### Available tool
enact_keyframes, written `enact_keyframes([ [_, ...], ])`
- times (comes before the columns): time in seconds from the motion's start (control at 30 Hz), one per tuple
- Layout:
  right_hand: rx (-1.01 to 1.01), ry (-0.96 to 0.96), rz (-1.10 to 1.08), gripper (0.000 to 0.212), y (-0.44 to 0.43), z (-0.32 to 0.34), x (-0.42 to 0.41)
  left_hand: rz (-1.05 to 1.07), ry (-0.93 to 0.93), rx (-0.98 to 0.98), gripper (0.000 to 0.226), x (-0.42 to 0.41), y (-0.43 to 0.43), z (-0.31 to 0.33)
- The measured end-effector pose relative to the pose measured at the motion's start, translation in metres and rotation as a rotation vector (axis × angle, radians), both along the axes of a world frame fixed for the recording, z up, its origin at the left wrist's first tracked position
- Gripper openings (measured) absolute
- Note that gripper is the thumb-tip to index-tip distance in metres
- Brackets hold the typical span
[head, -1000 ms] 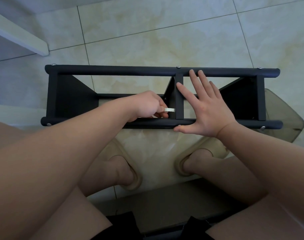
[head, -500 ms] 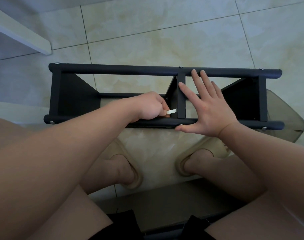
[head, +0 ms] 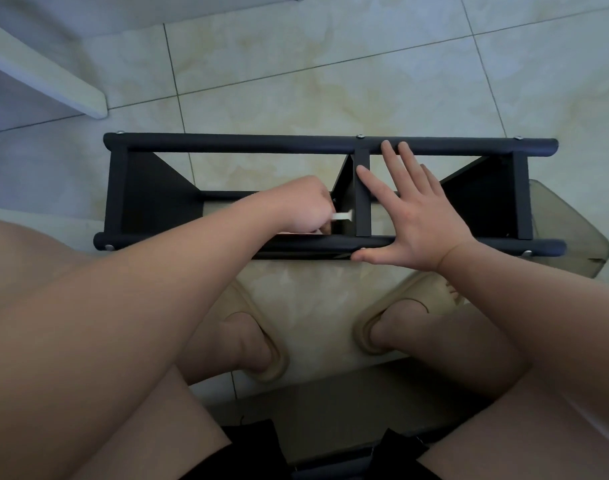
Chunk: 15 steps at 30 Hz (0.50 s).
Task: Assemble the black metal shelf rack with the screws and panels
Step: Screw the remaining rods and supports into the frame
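We had the black rack (head: 226,146) on the tiled floor (head: 296,64), left hand (head: 296,206) fingers pinching a small silver key (head: 342,215) at its middle panel (head: 362,188), right hand (head: 417,216) fingers spread flat just right of that panel.

- It looks like a room in a home: the floor is glossy cream marbled tiles (head: 296,81) with thin dark grout lines.
- The person sits bare-legged in soft beige slippers (head: 413,289), which are indoor wear.
- A black metal rack (head: 261,147) rests directly on the tiles.
- A white painted ledge (head: 53,81), either furniture or trim, crosses the upper left corner.
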State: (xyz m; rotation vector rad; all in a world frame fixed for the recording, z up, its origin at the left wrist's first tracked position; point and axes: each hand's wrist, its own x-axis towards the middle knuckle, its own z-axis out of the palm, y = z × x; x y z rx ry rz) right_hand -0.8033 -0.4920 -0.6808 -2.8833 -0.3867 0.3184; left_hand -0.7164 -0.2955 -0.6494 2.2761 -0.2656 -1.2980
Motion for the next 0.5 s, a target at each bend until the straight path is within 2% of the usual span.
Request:
enact_keyframes([
  [0.07, -0.023, 0.077, -0.011, 0.125, 0.0, 0.003, 0.001, -0.052, -0.121, 0.089, 0.025, 0.007, 0.0, 0.007],
  [0.17, -0.047, 0.19, -0.019, 0.13, -0.001, 0.01, 0.006, -0.112, -0.25, 0.163, 0.025, 0.019, 0.003, 0.021],
  [0.27, -0.021, 0.246, -0.023, 0.128, -0.005, 0.026, 0.015, -0.011, -0.288, 0.123, 0.022, 0.031, 0.006, 0.035],
  [0.33, -0.004, 0.252, -0.045, 0.115, -0.012, 0.039, 0.028, 0.129, -0.298, 0.027, 0.017, 0.037, 0.008, 0.04],
  [0.4, -0.01, 0.248, -0.051, 0.094, -0.02, 0.051, 0.047, 0.216, -0.377, -0.046, 0.014, 0.045, 0.007, 0.043],
  [0.5, -0.061, 0.329, -0.09, 0.068, -0.027, 0.063, 0.076, 0.225, -0.51, -0.073, 0.017, 0.062, 0.002, 0.043],
])
